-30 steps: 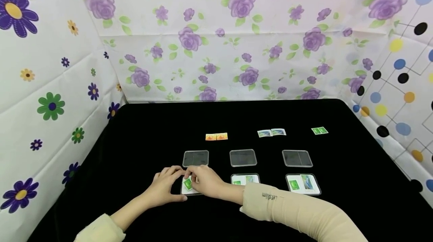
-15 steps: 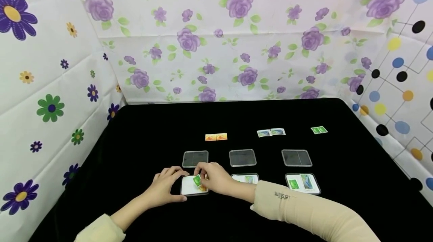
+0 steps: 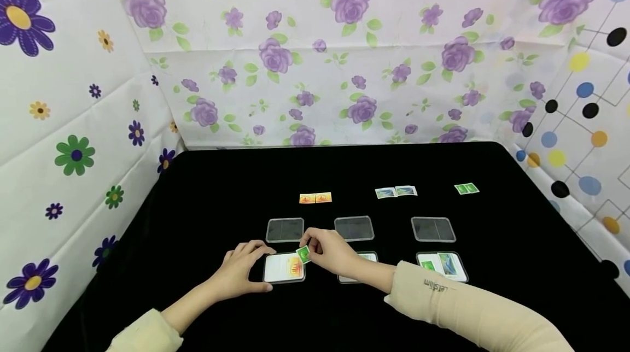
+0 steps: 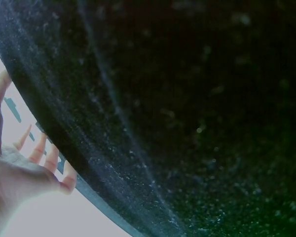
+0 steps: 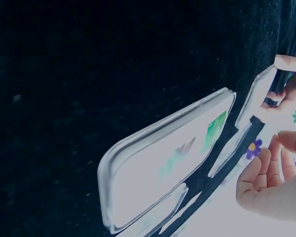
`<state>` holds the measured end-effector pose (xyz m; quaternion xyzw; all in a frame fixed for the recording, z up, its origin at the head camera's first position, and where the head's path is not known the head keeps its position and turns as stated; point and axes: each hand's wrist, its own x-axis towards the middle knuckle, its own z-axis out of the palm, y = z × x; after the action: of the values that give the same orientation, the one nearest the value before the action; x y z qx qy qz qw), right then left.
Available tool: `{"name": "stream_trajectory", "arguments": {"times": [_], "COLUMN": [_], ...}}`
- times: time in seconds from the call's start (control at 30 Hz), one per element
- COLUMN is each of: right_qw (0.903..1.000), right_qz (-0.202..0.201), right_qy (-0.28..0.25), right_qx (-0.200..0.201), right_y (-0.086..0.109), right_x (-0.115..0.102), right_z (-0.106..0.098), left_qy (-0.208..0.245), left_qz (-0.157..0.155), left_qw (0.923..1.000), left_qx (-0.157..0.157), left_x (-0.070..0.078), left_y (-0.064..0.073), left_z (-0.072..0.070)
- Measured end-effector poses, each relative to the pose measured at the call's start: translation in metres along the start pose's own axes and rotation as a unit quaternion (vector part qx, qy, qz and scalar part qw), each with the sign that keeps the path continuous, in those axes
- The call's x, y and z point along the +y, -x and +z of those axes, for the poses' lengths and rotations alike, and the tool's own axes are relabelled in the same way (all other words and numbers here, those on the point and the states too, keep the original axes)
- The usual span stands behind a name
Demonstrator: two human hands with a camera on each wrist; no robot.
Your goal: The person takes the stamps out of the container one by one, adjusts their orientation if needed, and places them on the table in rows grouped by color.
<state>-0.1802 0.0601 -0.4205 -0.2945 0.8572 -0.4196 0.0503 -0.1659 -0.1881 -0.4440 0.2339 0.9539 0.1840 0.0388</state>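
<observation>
Right hand (image 3: 331, 251): I have thumb and fingertips pinching a small green card (image 3: 303, 254), tilted, over the far right corner of the left case (image 3: 275, 270); whether card and case touch, I can't tell.
Left hand (image 3: 239, 269): fingers loose and spread, resting along the left case's left end, index at the far corner, thumb by the near one.
Left case, filled so far: an orange card (image 3: 295, 268) at the right end; the rest shows bare white.
Middle case (image 5: 133, 197): partly behind the forearm from overhead, but my right wrist feed shows green and a washed-out picture inside.
Right case (image 3: 460, 268): green card and landscape card side by side; I judge it filled like the middle one.
Covering: none yet, by my reading; three clear shells (image 3: 354, 228) lie apart behind.
Back row: orange pair (image 3: 323, 197), landscape pair (image 3: 406, 191), green pair (image 3: 461, 189), all outside the cases.
Materials: glossy, rounded-corner plastic; thin, flat, paper-like cards; matte, lint-flecked black cloth (image 3: 221, 193).
</observation>
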Motion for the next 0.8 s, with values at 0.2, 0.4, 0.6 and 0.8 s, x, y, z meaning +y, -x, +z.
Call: {"name": "stream_trajectory", "arguments": {"times": [0.2, 0.4, 0.6, 0.8], "right_qw": [1.0000, 0.9999, 0.9999, 0.9997], "right_qz": [0.001, -0.003, -0.007, -0.008], "right_qy": [0.006, -0.001, -0.003, -0.011], "right_qx": [0.006, 0.010, 0.013, 0.022], "right_y": [0.006, 0.013, 0.021, 0.031], "right_x": [0.006, 0.008, 0.008, 0.012], "right_z": [-0.008, -0.021, -0.033, -0.044], "left_qy": [-0.004, -0.008, -0.003, -0.003], "left_qz": [-0.003, 0.002, 0.010, 0.009], "left_qw": [1.0000, 1.0000, 0.9999, 0.9999], "left_qx": [-0.002, 0.001, 0.009, 0.004], "left_x": [0.001, 0.000, -0.001, -0.002], "left_y": [-0.001, 0.000, 0.001, 0.000], "left_z": [0.000, 0.001, 0.000, 0.000]}}
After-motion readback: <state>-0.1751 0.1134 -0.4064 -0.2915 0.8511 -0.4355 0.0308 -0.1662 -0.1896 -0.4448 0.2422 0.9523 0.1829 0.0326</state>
